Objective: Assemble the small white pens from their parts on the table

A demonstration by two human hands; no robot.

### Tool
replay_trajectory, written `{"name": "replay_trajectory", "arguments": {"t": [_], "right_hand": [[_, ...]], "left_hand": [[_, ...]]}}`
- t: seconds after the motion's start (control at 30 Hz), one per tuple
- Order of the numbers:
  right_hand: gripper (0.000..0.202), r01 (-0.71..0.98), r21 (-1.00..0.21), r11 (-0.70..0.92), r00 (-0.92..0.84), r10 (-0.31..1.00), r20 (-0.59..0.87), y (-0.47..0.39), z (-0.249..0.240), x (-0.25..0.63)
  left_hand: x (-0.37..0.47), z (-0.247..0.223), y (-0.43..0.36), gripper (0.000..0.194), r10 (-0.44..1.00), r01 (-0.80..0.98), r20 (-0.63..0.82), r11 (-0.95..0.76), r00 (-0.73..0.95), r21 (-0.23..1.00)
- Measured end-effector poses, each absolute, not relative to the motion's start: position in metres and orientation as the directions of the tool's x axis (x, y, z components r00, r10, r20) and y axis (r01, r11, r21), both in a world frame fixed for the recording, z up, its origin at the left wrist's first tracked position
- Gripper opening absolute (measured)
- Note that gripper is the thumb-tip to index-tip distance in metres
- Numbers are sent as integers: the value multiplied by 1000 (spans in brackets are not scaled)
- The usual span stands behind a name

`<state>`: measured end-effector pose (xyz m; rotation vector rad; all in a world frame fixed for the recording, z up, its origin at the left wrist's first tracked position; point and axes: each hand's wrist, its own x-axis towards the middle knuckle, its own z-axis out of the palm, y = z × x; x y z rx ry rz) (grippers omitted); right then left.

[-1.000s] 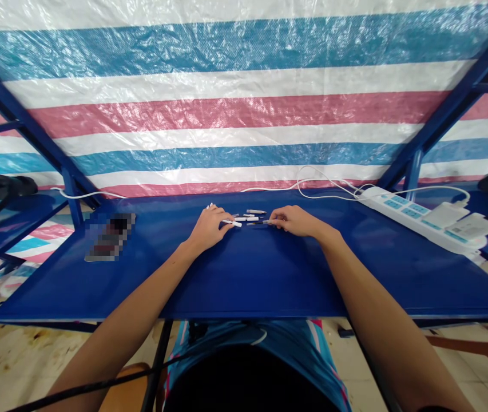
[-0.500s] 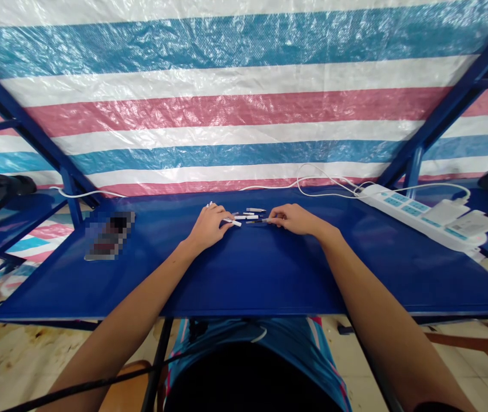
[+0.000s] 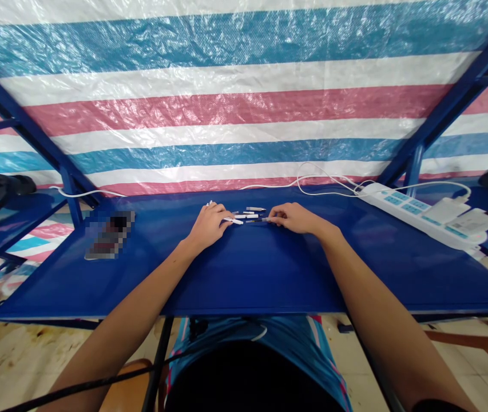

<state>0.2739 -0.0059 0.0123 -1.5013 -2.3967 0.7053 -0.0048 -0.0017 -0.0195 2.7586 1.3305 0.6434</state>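
My left hand [image 3: 210, 223] rests low over the blue tabletop [image 3: 252, 269], its thumb and fingers closed on a slim white pen barrel [image 3: 237, 221] that points right. Facing it, my right hand [image 3: 290, 218] pinches one end of a thin, dark pen refill [image 3: 256, 221], whose tip points left toward the barrel. The two pieces are apart, with a small gap between them. Just behind them lie another white pen piece [image 3: 250, 216] and a clear-grey pen part [image 3: 256, 209]. Some smaller bits among them are too small to name.
A blurred-out phone [image 3: 110, 236] lies on the left of the table. At the right sits a white power strip [image 3: 424, 216] with chargers plugged in. A white cable [image 3: 312, 193] runs along the back edge, before a striped plastic sheet [image 3: 244, 109]. Blue metal bars [image 3: 436, 109] slant up at both sides.
The free end of the white pen barrel in my left hand has shifted slightly to the right. Both hands stay nearly in place, keeping their grips.
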Motion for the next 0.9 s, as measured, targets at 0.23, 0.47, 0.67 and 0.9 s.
{"name": "replay_trajectory", "arguments": {"t": [0.23, 0.47, 0.67, 0.9], "right_hand": [[25, 784, -518, 343, -440, 895, -74, -7, 16, 273], [27, 777, -520, 355, -449, 892, -61, -3, 11, 275], [27, 781, -518, 349, -445, 893, -70, -4, 12, 274], [28, 776, -523, 351, -449, 891, -68, -3, 11, 276]], "left_hand": [[-5, -17, -3, 22, 768, 756, 340, -622, 542, 201], [-8, -17, -2, 24, 766, 747, 359, -625, 533, 225], [-10, -16, 0, 22, 779, 764, 353, -607, 518, 219], [-13, -12, -1, 21, 802, 783, 357, -574, 479, 239]]}}
